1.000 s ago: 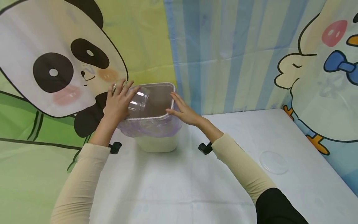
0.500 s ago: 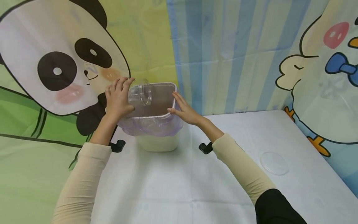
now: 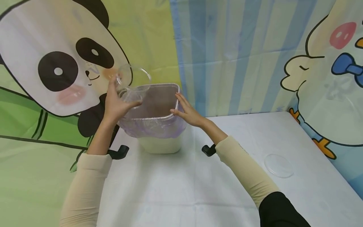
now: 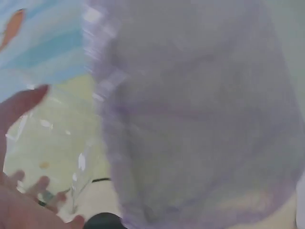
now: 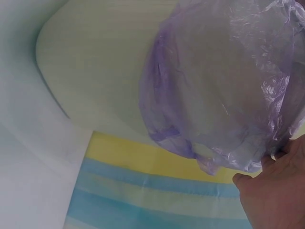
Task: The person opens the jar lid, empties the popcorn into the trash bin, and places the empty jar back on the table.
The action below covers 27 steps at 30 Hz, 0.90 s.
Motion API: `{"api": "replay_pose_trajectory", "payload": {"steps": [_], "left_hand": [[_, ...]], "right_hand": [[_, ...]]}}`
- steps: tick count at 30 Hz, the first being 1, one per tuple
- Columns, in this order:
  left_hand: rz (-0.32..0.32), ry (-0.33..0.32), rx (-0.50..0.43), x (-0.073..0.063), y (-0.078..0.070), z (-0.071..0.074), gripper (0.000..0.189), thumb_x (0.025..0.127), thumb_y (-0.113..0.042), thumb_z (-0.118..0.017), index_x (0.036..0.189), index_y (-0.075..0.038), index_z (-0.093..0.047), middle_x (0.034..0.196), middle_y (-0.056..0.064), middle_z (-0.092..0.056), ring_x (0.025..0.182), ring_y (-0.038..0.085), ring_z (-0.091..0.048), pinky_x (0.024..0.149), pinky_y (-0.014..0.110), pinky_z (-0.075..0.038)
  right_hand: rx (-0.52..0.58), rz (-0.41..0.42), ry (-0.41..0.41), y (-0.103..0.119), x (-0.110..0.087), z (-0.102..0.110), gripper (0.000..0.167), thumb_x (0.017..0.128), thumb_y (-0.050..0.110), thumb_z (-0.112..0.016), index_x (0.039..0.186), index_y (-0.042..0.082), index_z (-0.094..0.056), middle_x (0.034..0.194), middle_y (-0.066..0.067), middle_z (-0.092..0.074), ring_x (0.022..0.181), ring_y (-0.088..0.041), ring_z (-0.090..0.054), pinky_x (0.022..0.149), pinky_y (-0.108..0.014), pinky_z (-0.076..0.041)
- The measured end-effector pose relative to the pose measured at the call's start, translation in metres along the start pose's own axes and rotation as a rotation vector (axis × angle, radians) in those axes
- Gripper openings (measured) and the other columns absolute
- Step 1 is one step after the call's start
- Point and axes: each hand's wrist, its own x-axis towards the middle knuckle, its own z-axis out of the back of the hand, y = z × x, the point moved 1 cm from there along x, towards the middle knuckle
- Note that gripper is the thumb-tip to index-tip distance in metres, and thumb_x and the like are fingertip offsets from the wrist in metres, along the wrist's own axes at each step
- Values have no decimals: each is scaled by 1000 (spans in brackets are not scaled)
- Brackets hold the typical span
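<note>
My left hand [image 3: 115, 102] grips a clear plastic jar [image 3: 134, 78] over the left rim of the small bin [image 3: 158, 145]. The jar stands mouth up, its round rim above the fingers. Up close in the left wrist view, thumb and fingertips lie on opposite sides of the jar [image 4: 57, 138]. A thin purple bin bag [image 3: 153, 128] lines the pale bin and folds down over its outside. At the bin's right corner my right hand [image 3: 188, 114] rests with extended fingers on the bagged rim. The right wrist view shows it against the crumpled bag [image 5: 214, 95].
On the white-covered table [image 3: 193, 186], a clear round lid [image 3: 279, 165] lies flat to the right. Behind the bin hangs a cloth printed with a panda [image 3: 65, 60] and stripes, close to its back.
Tipped over the bin's opening one second ago, the jar has been raised and turned mouth up. My left hand has moved slightly up and left with it. My right hand stays on the rim.
</note>
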Motion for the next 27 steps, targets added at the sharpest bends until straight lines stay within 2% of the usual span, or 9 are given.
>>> {"api": "replay_pose_trajectory", "payload": {"steps": [2,4,8,11,14,16,19,22,27], "left_hand": [[62,-1,-213,-11,-9,4,106,64,-16,-84,145,-31,-17,144,0,-28,130,25,-32,104,45,-28],[74,2,-410,-25,-18,6,101,67,-10,-81,144,-30,-19,142,1,-31,129,25,-33,106,43,-26],[-8,79,-731,-64,-30,1,95,69,1,-78,144,-18,-23,141,10,-33,126,31,-35,105,42,-28],[-104,169,-863,-98,-32,-17,99,66,-6,-81,145,-10,-22,141,17,-32,126,34,-34,104,39,-30],[-166,251,-878,-135,-25,-43,106,64,-20,-84,145,-4,-17,141,23,-30,127,35,-33,104,37,-30],[-184,311,-882,-160,-16,-65,108,66,-23,-83,145,-1,-13,141,27,-28,127,38,-32,105,39,-29],[-165,405,-857,-197,-1,-97,107,67,-17,-82,145,0,-12,142,27,-27,127,42,-30,104,43,-29],[-123,481,-812,-228,6,-126,107,62,-4,-83,144,0,-14,141,27,-29,125,47,-30,103,50,-27],[-68,546,-746,-262,8,-166,109,57,-2,-85,143,-3,-19,140,26,-31,126,48,-29,103,55,-24]], "right_hand": [[2,4,-1,0,0,1,82,90,51,-48,149,22,0,154,-2,7,139,-18,2,107,-55,-12],[0,7,-2,1,1,1,82,90,51,-49,149,22,-1,154,-2,7,139,-17,2,107,-55,-12],[-8,8,5,1,1,1,83,89,52,-49,149,22,0,154,-1,7,139,-16,3,107,-54,-11],[-23,5,15,2,2,0,83,89,53,-49,149,23,0,154,0,6,138,-14,4,108,-53,-11],[-30,7,24,1,3,-2,83,89,53,-48,149,24,0,154,0,6,138,-12,4,108,-52,-11],[-29,9,28,2,3,-2,82,90,51,-49,149,23,0,154,0,6,138,-12,4,108,-51,-11],[-28,8,33,3,2,-2,80,91,47,-49,149,22,1,154,-1,6,138,-13,4,108,-51,-11],[-21,7,32,3,2,0,79,92,44,-49,149,21,1,154,-2,6,139,-15,5,108,-52,-10],[-12,-10,25,2,1,3,79,92,44,-49,149,23,1,154,-1,7,139,-16,5,108,-53,-9]]}}
